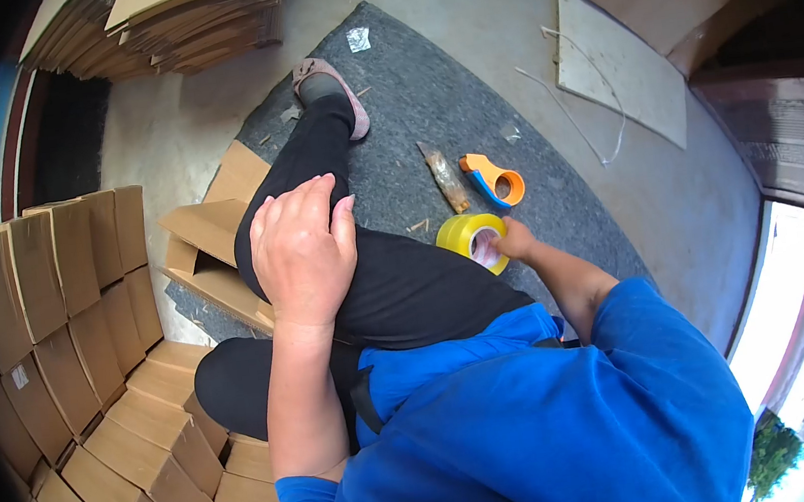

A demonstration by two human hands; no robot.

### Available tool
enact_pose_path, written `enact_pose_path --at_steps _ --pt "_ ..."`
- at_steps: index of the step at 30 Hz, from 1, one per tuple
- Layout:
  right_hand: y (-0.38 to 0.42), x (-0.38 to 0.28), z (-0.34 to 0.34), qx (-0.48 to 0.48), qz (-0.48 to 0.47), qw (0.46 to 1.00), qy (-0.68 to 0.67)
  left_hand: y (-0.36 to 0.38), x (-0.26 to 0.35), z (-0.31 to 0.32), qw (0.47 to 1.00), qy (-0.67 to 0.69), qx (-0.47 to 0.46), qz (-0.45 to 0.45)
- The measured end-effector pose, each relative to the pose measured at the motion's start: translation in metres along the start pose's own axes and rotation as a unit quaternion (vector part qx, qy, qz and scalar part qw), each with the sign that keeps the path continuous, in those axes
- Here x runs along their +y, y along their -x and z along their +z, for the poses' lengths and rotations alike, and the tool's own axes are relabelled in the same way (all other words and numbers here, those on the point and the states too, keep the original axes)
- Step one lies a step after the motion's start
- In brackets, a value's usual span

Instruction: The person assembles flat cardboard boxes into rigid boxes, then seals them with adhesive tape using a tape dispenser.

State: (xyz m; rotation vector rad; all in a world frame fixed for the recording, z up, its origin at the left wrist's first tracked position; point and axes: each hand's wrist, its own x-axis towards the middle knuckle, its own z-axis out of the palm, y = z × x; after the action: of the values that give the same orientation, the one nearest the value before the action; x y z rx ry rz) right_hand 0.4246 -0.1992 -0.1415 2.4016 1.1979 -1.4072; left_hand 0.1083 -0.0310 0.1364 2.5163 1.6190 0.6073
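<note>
My left hand (305, 252) rests flat on my thigh, fingers stretched out and holding nothing. At my right side, my right hand (512, 238) grips a wide roll of yellowish packing tape (464, 232), its fingers reaching into the core. Just beyond the roll, an orange and blue tape dispenser (493, 179) lies on the dark grey mat (558, 223). Beside it is a knife (445, 179) with a tape-wrapped handle. An open cardboard box (206, 229) sits beyond my left knee, partly hidden by my leg.
Rows of closed cardboard boxes (97, 315) are stacked along my left. Piles of flattened cardboard (197, 21) stand at the far left. A white cord (598, 144) and a flat board (615, 78) lie on the floor to the right. Small scraps dot the mat.
</note>
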Motion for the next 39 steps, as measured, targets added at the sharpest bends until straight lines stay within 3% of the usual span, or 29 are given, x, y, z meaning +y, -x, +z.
enact_pose_path --at_steps 5,7,9,11,13,15,16,19,20,21,23,24,25,26,27,29,31,32,35,38,39 --pt "0.018 0.019 -0.041 -0.016 -0.06 0.974 -0.216 -0.001 -0.001 0.0 1.0 0.006 -0.001 0.001" --pt "0.032 0.012 -0.072 -0.014 -0.114 0.947 -0.301 -0.005 0.007 0.001 0.994 0.102 -0.009 -0.045" --pt "0.047 -0.009 -0.104 -0.013 -0.133 0.917 -0.375 -0.009 0.03 0.014 0.937 0.321 -0.036 -0.131" --pt "0.076 -0.053 -0.139 0.023 -0.179 0.905 -0.386 -0.004 0.053 0.049 0.842 0.499 -0.09 -0.187" --pt "0.095 -0.088 -0.158 0.041 -0.219 0.888 -0.402 -0.007 0.078 0.066 0.788 0.556 -0.161 -0.211" --pt "0.104 -0.113 -0.162 0.064 -0.277 0.866 -0.411 -0.012 0.094 0.069 0.677 0.66 -0.169 -0.278" --pt "0.109 -0.123 -0.162 0.058 -0.279 0.868 -0.406 -0.014 0.097 0.062 0.652 0.69 -0.136 -0.284" --pt "0.113 -0.139 -0.152 0.041 -0.281 0.863 -0.417 -0.015 0.076 0.062 0.662 0.686 -0.123 -0.275" --pt "0.105 -0.134 -0.144 0.004 -0.304 0.836 -0.457 -0.015 0.069 0.063 0.667 0.676 -0.118 -0.291" --pt "0.101 -0.13 -0.141 -0.032 -0.325 0.805 -0.495 -0.016 0.064 0.059 0.609 0.714 -0.106 -0.328" --pt "0.125 -0.13 -0.15 -0.055 -0.189 0.818 -0.54 -0.013 0.053 0.058 0.488 0.779 -0.113 -0.377" --pt "0.105 -0.108 -0.144 -0.102 -0.202 0.786 -0.576 -0.005 0.042 0.069 0.487 0.778 -0.112 -0.381" --pt "0.11 -0.108 -0.152 -0.183 -0.226 0.749 -0.595 0.002 0.029 0.087 0.386 0.856 -0.15 -0.309" --pt "0.102 -0.091 -0.152 -0.19 -0.194 0.767 -0.581 0.005 0.023 0.096 0.276 0.915 -0.185 -0.228" --pt "0.089 -0.07 -0.151 -0.196 -0.165 0.785 -0.564 0.0 0.03 0.088 0.276 0.915 -0.187 -0.225" --pt "0.076 -0.038 -0.138 -0.088 -0.092 0.869 -0.478 -0.011 0.053 0.064 0.397 0.829 -0.058 -0.389" --pt "0.062 0.0 -0.109 0.023 -0.015 0.935 -0.354 -0.01 0.053 0.066 0.389 0.835 -0.047 -0.387" --pt "0.052 0.017 -0.091 0.031 0.061 0.963 -0.262 -0.01 0.052 0.067 0.384 0.837 -0.042 -0.387" --pt "0.057 0.037 -0.034 0.025 0.196 0.963 -0.181 -0.009 0.054 0.065 0.369 0.845 -0.031 -0.386" --pt "0.073 0.042 0.005 0.04 0.233 0.966 -0.107 -0.01 0.055 0.057 0.339 0.851 -0.019 -0.4" --pt "0.076 0.047 0.011 0.002 0.214 0.973 -0.082 -0.009 0.053 0.057 0.341 0.851 -0.018 -0.4"
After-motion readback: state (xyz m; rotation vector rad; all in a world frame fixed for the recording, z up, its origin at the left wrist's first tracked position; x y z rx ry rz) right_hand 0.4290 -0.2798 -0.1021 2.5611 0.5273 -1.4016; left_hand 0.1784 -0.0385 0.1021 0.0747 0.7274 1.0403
